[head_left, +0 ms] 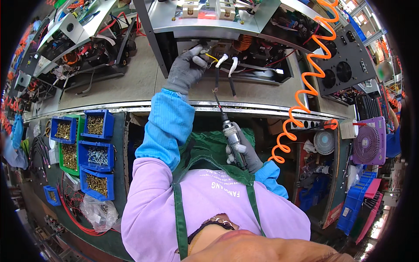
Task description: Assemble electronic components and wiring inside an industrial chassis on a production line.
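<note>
My left hand (188, 69), in a grey glove and blue sleeve, reaches to the open front of a metal equipment housing (205, 27). Its fingers are curled together around the end of a yellow wire (212, 57); the fingertips are partly hidden. Beside it hang two black cables with white sleeves (233, 66), their dark ends pointing toward me. My right hand (245, 150), gloved too, is wrapped around a power screwdriver (231, 134) in front of my apron. The long thin bit points away from me, its tip close to the left black cable's end. A copper coil (242, 43) sits inside the housing.
Blue bins (97, 156) of screws and a green bin (69, 157) stand at left, near a clear plastic bag (99, 213). An orange coiled hose (309, 89) hangs at right. A purple fan (369, 140) and a black panel with fans (347, 61) are farther right.
</note>
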Demonstrator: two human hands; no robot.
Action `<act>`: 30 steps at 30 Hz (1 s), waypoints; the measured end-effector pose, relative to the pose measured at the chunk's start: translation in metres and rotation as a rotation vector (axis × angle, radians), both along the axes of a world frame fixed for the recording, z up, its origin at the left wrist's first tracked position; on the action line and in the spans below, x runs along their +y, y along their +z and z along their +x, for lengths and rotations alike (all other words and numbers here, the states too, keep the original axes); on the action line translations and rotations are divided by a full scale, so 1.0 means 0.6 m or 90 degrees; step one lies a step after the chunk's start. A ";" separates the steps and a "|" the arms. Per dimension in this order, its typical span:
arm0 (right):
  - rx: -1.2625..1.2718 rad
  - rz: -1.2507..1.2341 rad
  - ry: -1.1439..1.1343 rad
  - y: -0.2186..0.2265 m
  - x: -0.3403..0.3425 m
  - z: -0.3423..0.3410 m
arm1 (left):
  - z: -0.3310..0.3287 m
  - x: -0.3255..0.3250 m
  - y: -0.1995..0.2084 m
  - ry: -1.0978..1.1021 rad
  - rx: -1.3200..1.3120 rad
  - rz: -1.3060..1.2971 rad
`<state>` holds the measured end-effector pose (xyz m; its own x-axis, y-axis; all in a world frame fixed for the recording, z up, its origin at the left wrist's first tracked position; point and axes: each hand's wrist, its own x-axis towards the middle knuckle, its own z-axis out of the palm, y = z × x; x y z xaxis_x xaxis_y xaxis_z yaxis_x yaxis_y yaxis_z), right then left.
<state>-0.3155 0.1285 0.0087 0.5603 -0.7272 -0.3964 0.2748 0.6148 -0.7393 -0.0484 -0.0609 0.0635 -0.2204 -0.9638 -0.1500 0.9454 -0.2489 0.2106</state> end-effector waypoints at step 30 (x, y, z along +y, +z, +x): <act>0.007 -0.013 0.002 -0.003 -0.002 -0.001 | 0.047 0.027 -0.051 0.199 -1.021 -0.141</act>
<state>-0.3160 0.1274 0.0066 0.5577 -0.7338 -0.3881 0.2645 0.6002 -0.7548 -0.0202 -0.0447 0.0332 0.2086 -0.9708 0.1185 -0.2536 0.0633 0.9652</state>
